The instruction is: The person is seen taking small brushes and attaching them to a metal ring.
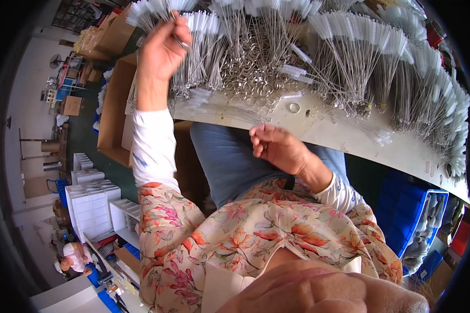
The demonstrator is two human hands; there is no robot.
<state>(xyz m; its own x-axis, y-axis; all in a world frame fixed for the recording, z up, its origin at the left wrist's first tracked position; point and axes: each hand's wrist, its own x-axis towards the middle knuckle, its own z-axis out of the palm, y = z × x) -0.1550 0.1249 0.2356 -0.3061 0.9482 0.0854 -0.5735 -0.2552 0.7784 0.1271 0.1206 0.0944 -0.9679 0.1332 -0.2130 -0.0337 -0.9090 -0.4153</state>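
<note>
My left hand (164, 49) is raised over the far left of the table, its thumb and fingers pinched on the thin wire stem of a tube brush. A small metal ring (183, 45) shows at its fingers. Beside that hand lies a bundle of white-bristled wire brushes (201, 52). My right hand (282, 148) hovers just off the table's near edge, fingers loosely curled and apart, with nothing visible in them. Beyond it a heap of metal split rings (250, 78) lies among the brush stems.
More brush bundles (360, 57) cover the right of the white table (339, 128). A loose ring (294, 108) lies near its edge. A cardboard box (115, 109) stands left, a blue crate (407, 214) lower right. Another person (75, 258) sits far off at lower left.
</note>
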